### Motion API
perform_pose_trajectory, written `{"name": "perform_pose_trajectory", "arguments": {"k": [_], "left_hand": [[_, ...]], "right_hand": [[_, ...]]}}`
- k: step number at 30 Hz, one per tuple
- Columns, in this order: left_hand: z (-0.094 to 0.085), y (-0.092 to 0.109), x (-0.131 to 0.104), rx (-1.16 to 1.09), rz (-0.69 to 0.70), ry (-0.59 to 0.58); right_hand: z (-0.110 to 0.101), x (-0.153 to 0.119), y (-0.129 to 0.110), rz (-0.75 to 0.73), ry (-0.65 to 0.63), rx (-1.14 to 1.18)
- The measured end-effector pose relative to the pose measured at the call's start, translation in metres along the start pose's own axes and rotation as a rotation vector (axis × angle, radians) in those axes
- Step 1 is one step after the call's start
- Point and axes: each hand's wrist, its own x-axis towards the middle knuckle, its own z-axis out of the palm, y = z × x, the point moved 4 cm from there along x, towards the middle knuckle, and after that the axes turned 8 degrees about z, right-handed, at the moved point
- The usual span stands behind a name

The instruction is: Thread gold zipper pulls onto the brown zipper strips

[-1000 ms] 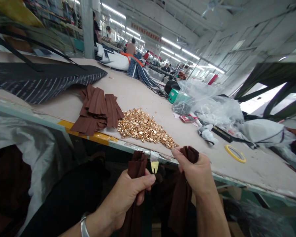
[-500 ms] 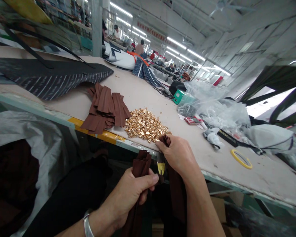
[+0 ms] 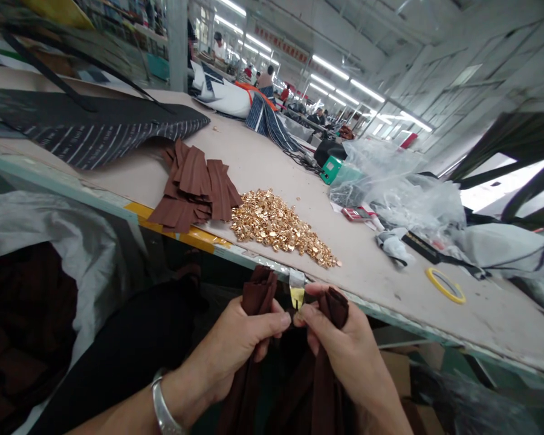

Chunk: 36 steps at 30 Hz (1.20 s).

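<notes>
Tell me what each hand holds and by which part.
The left hand grips a bundle of dark brown fabric strips below its upper ends; the right hand holds a similar bundle near its top. Whether it pinches anything else is unclear.

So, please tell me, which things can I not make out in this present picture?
Head view: whether the right hand pinches anything small; its fingers cover the spot.
Head view: lower ends of the brown strips in the left hand, cut off by the bottom edge.
Head view: lettering on the banner, too small and blurred.
</notes>
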Motion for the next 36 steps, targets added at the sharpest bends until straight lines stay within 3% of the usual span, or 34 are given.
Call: {"name": "perform_pose_trajectory", "arguments": {"k": [6,16,21,23,26,30,34,36], "left_hand": [[-0.004,-0.002,-0.002,0.057,0.004,-0.036],[-0.002,-0.001,-0.006,0.106,0.025,-0.056],[-0.001,-0.001,-0.005,0.16,0.083,-0.004],[0.0,-0.001,-0.005,0.185,0.122,0.012],[0.003,-0.002,-0.005,0.144,0.173,-0.001],[0.009,-0.004,-0.007,-0.004,0.225,-0.104],[0.006,-0.008,-0.007,-0.047,0.159,-0.13],[0.001,-0.01,-0.005,-0.083,0.108,-0.063]], "right_hand": [[0.006,0.007,0.007,0.001,0.001,0.108],[0.005,0.017,0.002,-0.042,0.055,-0.017],[-0.01,0.007,0.005,-0.17,0.288,-0.093],[-0.011,-0.004,0.006,-0.214,0.324,-0.09],[0.002,-0.019,0.002,-0.225,0.239,-0.171],[0.018,-0.024,-0.003,-0.22,0.173,-0.253],[0.014,-0.017,0.005,-0.109,0.133,-0.059],[0.009,-0.013,0.014,-0.039,0.108,0.07]]}}
